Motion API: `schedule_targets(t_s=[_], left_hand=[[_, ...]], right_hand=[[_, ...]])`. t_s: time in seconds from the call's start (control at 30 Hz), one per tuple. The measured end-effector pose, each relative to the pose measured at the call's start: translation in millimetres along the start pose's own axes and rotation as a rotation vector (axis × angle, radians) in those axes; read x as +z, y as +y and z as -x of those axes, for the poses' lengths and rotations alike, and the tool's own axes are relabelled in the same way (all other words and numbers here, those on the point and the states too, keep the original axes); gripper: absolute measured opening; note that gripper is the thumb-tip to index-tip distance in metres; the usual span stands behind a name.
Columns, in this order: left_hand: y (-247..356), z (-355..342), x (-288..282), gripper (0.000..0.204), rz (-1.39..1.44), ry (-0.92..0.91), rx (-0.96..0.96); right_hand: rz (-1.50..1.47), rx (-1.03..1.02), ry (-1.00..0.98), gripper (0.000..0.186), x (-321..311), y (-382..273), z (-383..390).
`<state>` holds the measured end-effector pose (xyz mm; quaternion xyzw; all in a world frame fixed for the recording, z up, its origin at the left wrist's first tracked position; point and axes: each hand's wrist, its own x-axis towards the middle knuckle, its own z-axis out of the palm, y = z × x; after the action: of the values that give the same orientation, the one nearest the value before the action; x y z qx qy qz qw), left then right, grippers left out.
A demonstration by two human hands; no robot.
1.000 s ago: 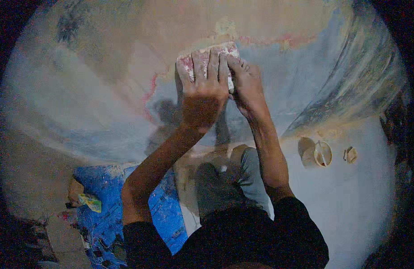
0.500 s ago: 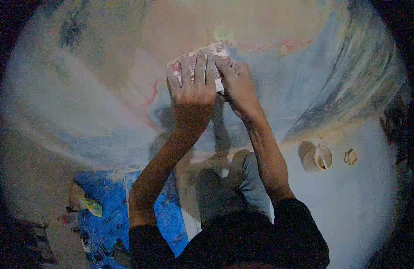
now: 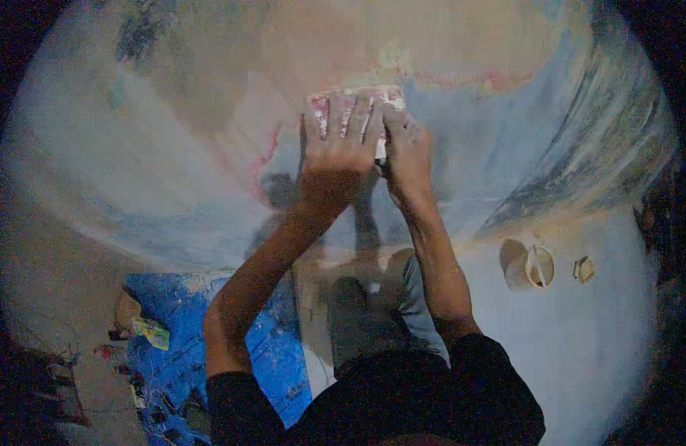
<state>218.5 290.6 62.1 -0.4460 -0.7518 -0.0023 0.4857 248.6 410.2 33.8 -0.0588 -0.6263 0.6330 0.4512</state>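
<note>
A whitish, red-streaked rectangular block [image 3: 386, 94] lies against a large painted surface [image 3: 172, 171] of grey, blue, beige and pink patches. My left hand [image 3: 339, 149] lies over the block from below, its fingers separated and pressing on it, their tips near its upper edge. My right hand [image 3: 408, 156] grips the block's right side with bent fingers, close beside my left hand. Both hands are dusty on the fingers. What is under the block is hidden.
At right stand a round pale container [image 3: 538, 266] with a stick across it and a small beige folded piece [image 3: 584, 270]. At lower left a blue board [image 3: 172, 290] bears a yellow-green packet [image 3: 151, 333] and tangled cords [image 3: 168, 420]. My bent legs show below the painted surface.
Both hands and the block shifted left about half a second ago and have since moved back right and slightly down. My grip looks much the same.
</note>
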Motion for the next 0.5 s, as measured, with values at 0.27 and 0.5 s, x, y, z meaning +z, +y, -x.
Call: schedule_targets(t_s=[0.27,0.5], left_hand=[[4.5,-16.3,-18.3,0.053,-0.024,-0.035,-0.006],[4.4,-17.4,-14.2,0.05,-0.013,0.042,-0.031]], right_hand=[[0.045,0.095,-0.103,0.026,-13.2,-20.7,-19.0],[-0.007,0.113,-0.102,0.024,-10.5,-23.4,-19.4]])
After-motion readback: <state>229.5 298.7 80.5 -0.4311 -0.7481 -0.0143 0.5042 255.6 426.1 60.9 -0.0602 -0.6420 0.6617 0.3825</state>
